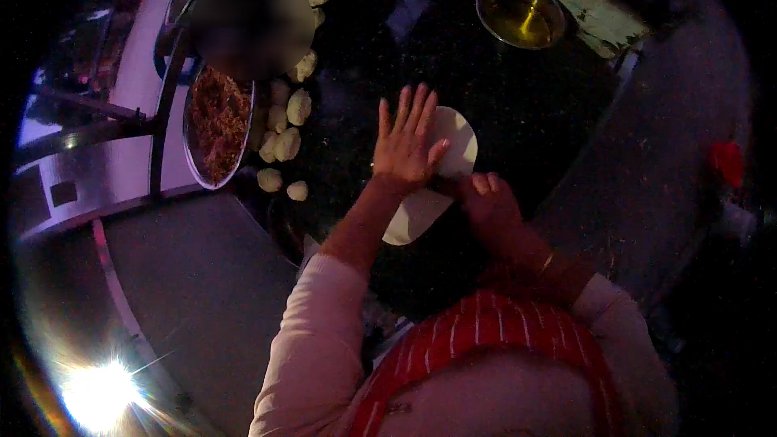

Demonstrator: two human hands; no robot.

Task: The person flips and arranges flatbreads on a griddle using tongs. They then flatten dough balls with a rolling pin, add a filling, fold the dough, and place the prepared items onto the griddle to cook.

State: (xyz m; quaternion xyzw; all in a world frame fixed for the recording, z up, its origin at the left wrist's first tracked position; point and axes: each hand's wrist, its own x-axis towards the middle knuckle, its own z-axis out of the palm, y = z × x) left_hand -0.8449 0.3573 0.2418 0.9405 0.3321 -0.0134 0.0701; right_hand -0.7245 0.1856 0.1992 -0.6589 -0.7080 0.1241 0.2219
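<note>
A flat, pale sheet of dough (459, 139) lies on the dark worktop. Across it runs a dark bar (446, 184), perhaps a rolling pin, too dim to name for sure. My left hand (408, 142) is palm down at the bar's left end and over the dough's left edge, its fingers spread and straight. At the bar's right end is my right hand (493, 203), fingers curled and somewhat blurred; what lies beneath its palm is hidden. Several dough balls (287, 144) sit in a loose row left of my hands.
Beyond the dough balls at the left stands a metal-rimmed dish (250, 133) of reddish-brown filling. A metal bowl (521, 13) of yellow liquid is at the back right, near the worktop's edge. A blurred round patch hides part of the upper left. A bright lamp (102, 394) glares at lower left.
</note>
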